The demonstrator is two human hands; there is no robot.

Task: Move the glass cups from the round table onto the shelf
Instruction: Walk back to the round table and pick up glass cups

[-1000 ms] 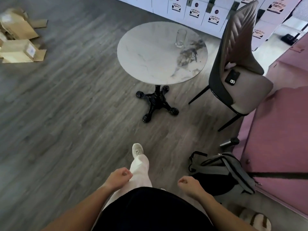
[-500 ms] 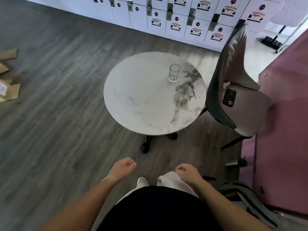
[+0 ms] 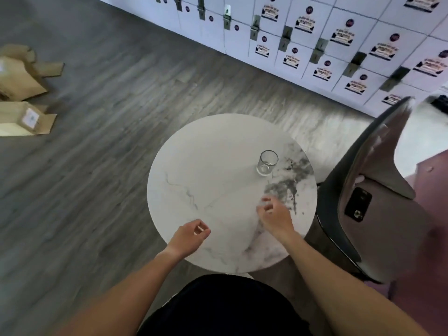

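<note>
One clear glass cup [image 3: 266,163] stands upright on the round white marble table [image 3: 206,170], toward its far right side. My right hand [image 3: 275,215] hovers over the table a short way in front of the cup, fingers loosely curled and apart, holding nothing. Over the table's near left edge is my left hand [image 3: 191,236], its fingers curled in loosely around nothing. No shelf is in view.
A grey chair [image 3: 378,190] stands tight against the table's right side with a black phone [image 3: 358,207] on its seat. White lockers [image 3: 315,44] line the far wall. Cardboard boxes [image 3: 19,98] lie on the wooden floor at the left.
I have walked up to the table, which now lies directly below me. Both hands have risen from beside my body to above the tabletop, the right one reaching toward the cup.
</note>
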